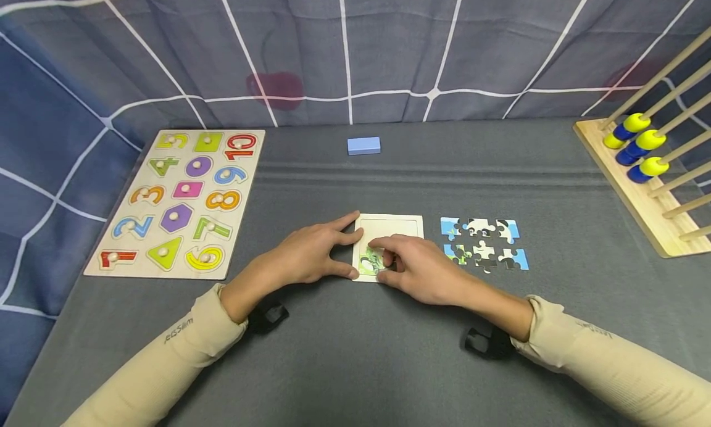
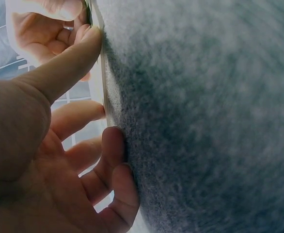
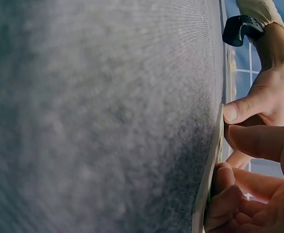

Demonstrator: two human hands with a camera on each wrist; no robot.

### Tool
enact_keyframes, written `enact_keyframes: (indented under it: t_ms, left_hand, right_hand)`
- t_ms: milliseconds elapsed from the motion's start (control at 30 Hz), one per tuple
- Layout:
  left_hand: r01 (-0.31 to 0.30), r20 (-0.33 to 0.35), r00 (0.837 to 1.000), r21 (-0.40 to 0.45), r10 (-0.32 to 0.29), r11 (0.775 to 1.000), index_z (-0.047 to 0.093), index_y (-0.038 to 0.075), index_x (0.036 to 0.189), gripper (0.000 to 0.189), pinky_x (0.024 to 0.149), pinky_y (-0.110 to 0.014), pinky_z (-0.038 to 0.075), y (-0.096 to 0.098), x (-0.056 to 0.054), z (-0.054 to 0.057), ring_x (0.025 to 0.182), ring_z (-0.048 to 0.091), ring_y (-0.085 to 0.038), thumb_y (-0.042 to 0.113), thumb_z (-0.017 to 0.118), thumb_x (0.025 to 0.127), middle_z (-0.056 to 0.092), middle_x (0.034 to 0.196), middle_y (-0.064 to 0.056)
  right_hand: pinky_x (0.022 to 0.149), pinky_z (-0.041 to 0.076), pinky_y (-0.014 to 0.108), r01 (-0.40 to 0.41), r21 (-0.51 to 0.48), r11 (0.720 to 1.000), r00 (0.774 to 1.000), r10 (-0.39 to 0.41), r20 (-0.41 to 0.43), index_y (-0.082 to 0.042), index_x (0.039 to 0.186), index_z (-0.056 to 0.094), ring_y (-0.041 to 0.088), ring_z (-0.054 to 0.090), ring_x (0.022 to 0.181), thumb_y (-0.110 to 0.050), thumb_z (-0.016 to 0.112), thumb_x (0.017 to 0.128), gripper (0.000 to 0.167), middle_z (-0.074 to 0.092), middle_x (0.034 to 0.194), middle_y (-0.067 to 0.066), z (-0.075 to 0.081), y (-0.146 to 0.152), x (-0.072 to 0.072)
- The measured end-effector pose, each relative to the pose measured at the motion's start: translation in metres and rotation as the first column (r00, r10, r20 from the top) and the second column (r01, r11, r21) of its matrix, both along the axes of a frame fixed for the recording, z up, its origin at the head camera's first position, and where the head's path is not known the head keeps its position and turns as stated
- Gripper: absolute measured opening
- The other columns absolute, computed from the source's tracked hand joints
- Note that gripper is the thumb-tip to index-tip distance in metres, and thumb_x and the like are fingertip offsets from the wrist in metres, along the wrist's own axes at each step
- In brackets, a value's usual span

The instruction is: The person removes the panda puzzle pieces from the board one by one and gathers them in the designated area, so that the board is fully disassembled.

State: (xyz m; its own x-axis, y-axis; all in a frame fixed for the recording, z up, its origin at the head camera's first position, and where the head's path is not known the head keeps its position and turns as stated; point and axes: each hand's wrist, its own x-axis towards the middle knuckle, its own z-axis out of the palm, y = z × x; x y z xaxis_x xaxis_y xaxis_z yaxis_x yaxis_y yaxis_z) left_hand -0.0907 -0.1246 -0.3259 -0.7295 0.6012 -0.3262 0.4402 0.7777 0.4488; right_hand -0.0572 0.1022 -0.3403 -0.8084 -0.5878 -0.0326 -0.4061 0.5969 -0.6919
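Observation:
A small square wooden puzzle tray (image 1: pixel 389 223) with a raised rim lies on the dark cloth. My left hand (image 1: pixel 313 254) rests against its left edge, fingers spread, with thumb and fingertips touching the rim. Over the tray's lower right is my right hand (image 1: pixel 419 266), its fingers bent. Its thumb and index finger are around a green-and-white jigsaw piece (image 1: pixel 370 261) in the lower left of the tray; the hand hides part of this area. Right of the tray, several loose panda jigsaw pieces (image 1: pixel 484 255) lie in two rows, with blue, black and white print.
A wooden number-and-shape peg board (image 1: pixel 252 186) lies on the left. A blue block (image 1: pixel 363 146) sits behind the tray. At the far right stands a wooden bead counter (image 1: pixel 663 239) with upright rods. A checked curtain (image 1: pixel 389 50) hangs along the back.

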Motion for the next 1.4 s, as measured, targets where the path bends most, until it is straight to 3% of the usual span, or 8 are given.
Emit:
enact_keyframes:
  t_ms: [567,867,1200,1400]
  left_hand:
    - [0.000,0.004,1.000,0.002,0.000,1.000,0.046,0.019,0.149,0.074,0.101,-0.055,0.040,-0.0001,0.0006,0.0000,0.139,0.038,-0.030,0.044,0.076,0.085,0.017,0.163,0.000]
    - [0.009,-0.021,1.000,0.015,-0.009,1.000,0.047,0.016,0.148,0.076,0.100,-0.055,0.041,-0.0002,0.0001,-0.0014,0.138,0.039,-0.033,0.043,0.077,0.084,0.020,0.163,-0.003]
    - [0.009,-0.019,1.000,0.009,-0.009,1.000,0.047,0.017,0.148,0.075,0.099,-0.056,0.041,-0.0002,-0.0006,-0.0009,0.138,0.039,-0.032,0.043,0.077,0.084,0.020,0.163,-0.002]
    - [0.006,-0.020,1.000,0.004,-0.006,1.000,0.048,0.017,0.147,0.075,0.098,-0.056,0.042,0.0002,-0.0002,0.0005,0.137,0.040,-0.032,0.043,0.077,0.084,0.019,0.163,-0.001]
  right_hand:
    - [0.066,0.041,0.031,-0.045,0.063,0.997,0.998,0.048,-0.037,-0.009,0.117,0.067,0.008,0.045,0.067,-0.011,0.076,0.084,0.034,0.052,0.081,-0.006,0.0005,-0.0048,-0.0028]
    - [0.065,0.039,0.032,-0.033,0.079,0.996,0.999,0.036,-0.031,-0.008,0.115,0.065,0.009,0.044,0.067,-0.012,0.076,0.084,0.033,0.050,0.079,-0.004,0.0015,-0.0075,-0.0032]
    - [0.066,0.041,0.033,-0.013,0.026,1.000,1.000,0.013,-0.013,-0.009,0.119,0.064,0.007,0.046,0.064,-0.011,0.074,0.086,0.034,0.052,0.077,-0.008,0.0009,-0.0066,-0.0037]
    - [0.063,0.042,0.032,0.006,-0.015,1.000,1.000,-0.006,-0.011,-0.012,0.114,0.063,0.007,0.048,0.063,-0.010,0.074,0.085,0.031,0.055,0.075,-0.010,-0.0001,-0.0061,-0.0042]
